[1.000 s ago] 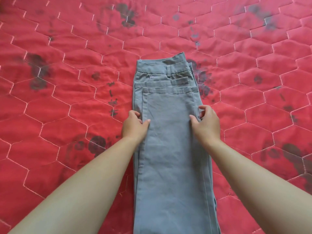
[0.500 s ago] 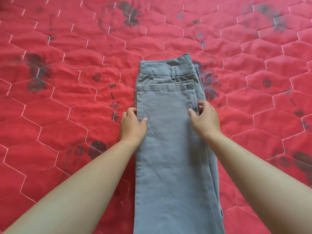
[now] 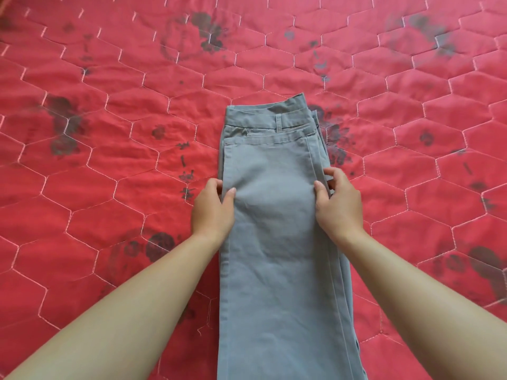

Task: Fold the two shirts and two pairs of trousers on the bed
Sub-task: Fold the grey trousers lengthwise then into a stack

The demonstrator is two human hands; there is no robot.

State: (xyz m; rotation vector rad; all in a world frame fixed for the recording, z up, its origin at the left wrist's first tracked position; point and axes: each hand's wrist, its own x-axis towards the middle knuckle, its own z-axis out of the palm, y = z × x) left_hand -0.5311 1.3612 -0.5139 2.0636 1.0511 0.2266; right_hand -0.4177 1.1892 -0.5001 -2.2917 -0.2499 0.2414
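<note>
Grey trousers [image 3: 274, 242] lie folded lengthwise on the red bed [image 3: 109, 133]. The left hand [image 3: 212, 209] and right hand [image 3: 338, 207] each pinch one side edge, thumb on top, fingers [image 3: 333, 172] curled at the edge.

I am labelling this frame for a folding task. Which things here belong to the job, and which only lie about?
Belong: grey cloth trousers, lying flat; left hand and right hand, each pinching one side edge.
Lying about: red quilted bedspread with dark blotches.

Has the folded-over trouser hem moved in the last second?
Yes: the hem has slid away from the person, toward the waistband, judged against the dark prints on the bedspread beside it.
</note>
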